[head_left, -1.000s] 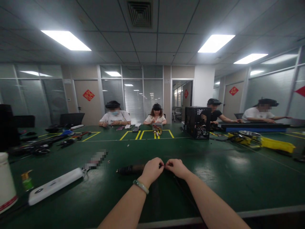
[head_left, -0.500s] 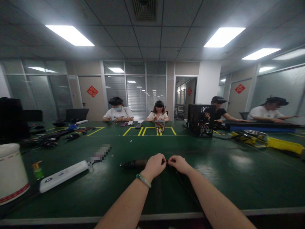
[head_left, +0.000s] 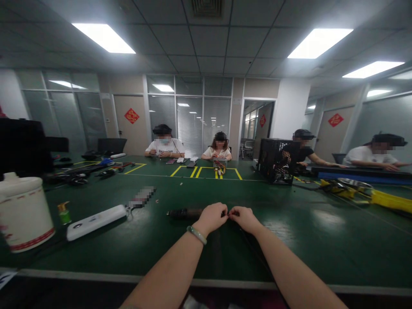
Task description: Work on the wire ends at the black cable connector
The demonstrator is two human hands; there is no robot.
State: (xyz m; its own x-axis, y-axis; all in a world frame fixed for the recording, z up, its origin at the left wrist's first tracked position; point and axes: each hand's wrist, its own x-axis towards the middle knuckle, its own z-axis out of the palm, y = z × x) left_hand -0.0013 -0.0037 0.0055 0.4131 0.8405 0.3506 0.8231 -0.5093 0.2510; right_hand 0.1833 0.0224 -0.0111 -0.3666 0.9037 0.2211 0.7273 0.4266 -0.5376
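Observation:
Both of my hands meet above the green table, fingers bent and fingertips close together. My left hand (head_left: 214, 218), with a bracelet at the wrist, pinches something small and dark that I cannot make out. Opposite it, my right hand (head_left: 243, 219) is closed in a pinch too; its fingers hide what is in them. A dark cylindrical tool (head_left: 185, 213), like an electric screwdriver, lies beside my left hand with its tip to the left and its rear end hidden. From below my right hand a black cable (head_left: 257, 251) runs toward the near table edge.
On the left stand a white lidded mug (head_left: 27, 214), a small green bottle (head_left: 64, 213) and a white power strip (head_left: 96, 222). A black computer case (head_left: 278, 161) and yellow straps (head_left: 391, 201) are at right. Several people sit across the green table (head_left: 154, 253).
The view has shifted slightly left and tilted down, so the scene sits further right and more of the mug shows. My hands stay together in nearly the same pinch.

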